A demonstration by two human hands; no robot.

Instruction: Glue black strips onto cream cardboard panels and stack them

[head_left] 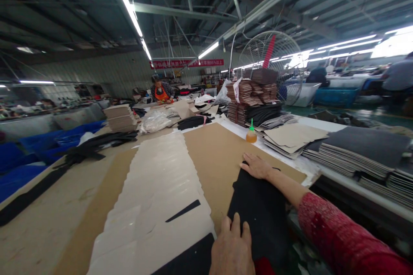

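A black fabric panel (261, 210) lies on the brown board (209, 150) close to me, at the table's right edge. My right hand (256, 165) rests flat on its far end, fingers stretched to the left. My left hand (234, 245) lies at the panel's near left side with its fingers spread, palm down. Just left of that hand is another dark piece (190, 258), partly covered by it. Left of the brown board, overlapping pale sheets (155, 189) form a long row, and a narrow black strip (183, 211) shows on them.
A glue bottle (251, 135) with a green nozzle stands beyond my right hand. Stacked grey-black panels (364, 148) and beige pieces (293, 137) lie at right. Brown bundles (251, 94) rise behind, near a large fan (274, 56). A person in an orange apron (161, 92) works farther back.
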